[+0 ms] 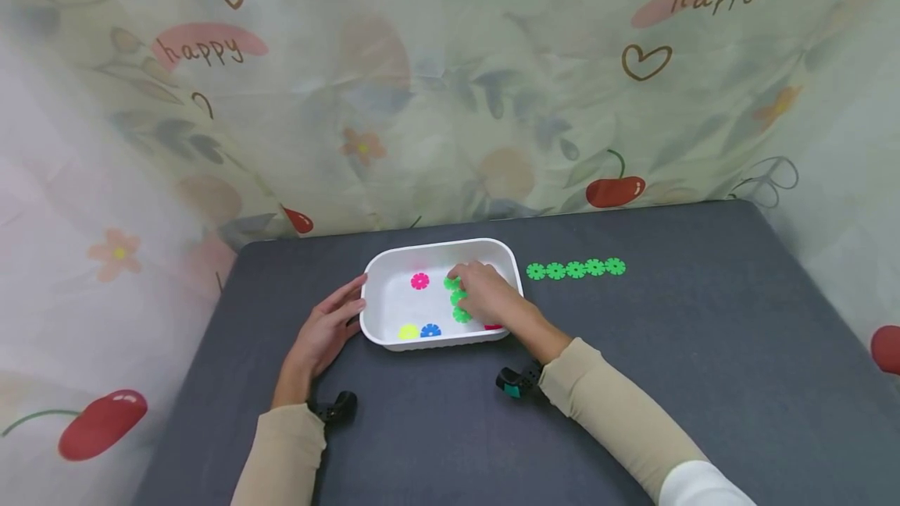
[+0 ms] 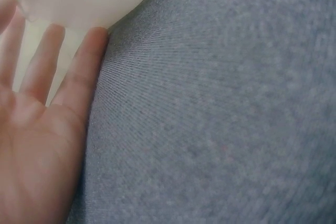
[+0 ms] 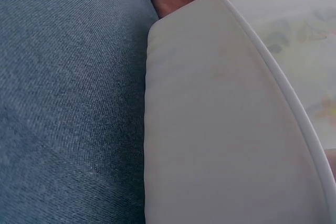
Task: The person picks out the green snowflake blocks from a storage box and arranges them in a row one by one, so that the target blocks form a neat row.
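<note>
A white tray (image 1: pixel 394 345) lies on the dark table. My left hand (image 1: pixel 325 333) is at the tray's left end, with nearly straight fingers against its outer wall; in the left wrist view those fingertips (image 2: pixel 96 38) meet the tray's side (image 2: pixel 79 3). My right hand (image 1: pixel 487 293) reaches inside the tray over its right half. Its index fingertip is at one green notched disc (image 1: pixel 451 284), and the thumb is apart from it, near another green disc (image 1: pixel 458 299). A third green disc (image 1: pixel 461 315) lies just below. The tray wall (image 3: pixel 226 108) hides most of the right hand in the right wrist view.
Also in the tray are a pink disc (image 1: pixel 419 281), a yellow disc (image 1: pixel 408 332), a blue disc (image 1: pixel 430 330) and a partly hidden red one (image 1: pixel 493 327). A straight row of several green discs (image 1: pixel 576 269) lies right of the tray. A patterned curtain (image 1: pixel 436 115) hangs behind the table.
</note>
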Tool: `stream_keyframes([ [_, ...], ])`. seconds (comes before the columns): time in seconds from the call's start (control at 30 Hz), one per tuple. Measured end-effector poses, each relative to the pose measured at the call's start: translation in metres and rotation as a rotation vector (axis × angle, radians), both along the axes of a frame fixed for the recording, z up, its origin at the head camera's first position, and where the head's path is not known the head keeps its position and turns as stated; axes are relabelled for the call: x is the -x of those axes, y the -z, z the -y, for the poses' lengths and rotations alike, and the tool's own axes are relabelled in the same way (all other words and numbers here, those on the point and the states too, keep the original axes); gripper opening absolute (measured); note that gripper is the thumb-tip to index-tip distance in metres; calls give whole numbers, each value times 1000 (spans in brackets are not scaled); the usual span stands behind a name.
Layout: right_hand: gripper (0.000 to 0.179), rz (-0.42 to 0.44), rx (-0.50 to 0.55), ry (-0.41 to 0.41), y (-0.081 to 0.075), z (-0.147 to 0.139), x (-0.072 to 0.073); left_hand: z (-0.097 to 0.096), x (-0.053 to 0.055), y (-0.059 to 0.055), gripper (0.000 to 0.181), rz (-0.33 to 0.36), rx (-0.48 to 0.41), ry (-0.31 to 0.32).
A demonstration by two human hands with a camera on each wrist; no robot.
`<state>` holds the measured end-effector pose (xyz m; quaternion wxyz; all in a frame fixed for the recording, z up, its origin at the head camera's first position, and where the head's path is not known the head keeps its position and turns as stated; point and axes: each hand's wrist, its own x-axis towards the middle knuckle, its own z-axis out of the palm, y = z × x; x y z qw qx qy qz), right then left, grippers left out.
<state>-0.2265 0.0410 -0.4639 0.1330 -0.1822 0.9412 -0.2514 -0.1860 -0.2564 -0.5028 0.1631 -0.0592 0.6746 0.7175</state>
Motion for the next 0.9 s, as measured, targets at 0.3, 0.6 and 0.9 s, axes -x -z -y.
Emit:
stream_keyframes([
  [0.3,38,-18,8,-13,-3,-1,-5,-1,-1,-1,66,-2,6,0],
  [0.6,7,29,189,-30,-2,-6,2,-2,-1,-2,65,-1,-2,1],
  [0.9,15,195,551,32,-10,-18,6,-2,-1,-3,65,4,12,-1],
])
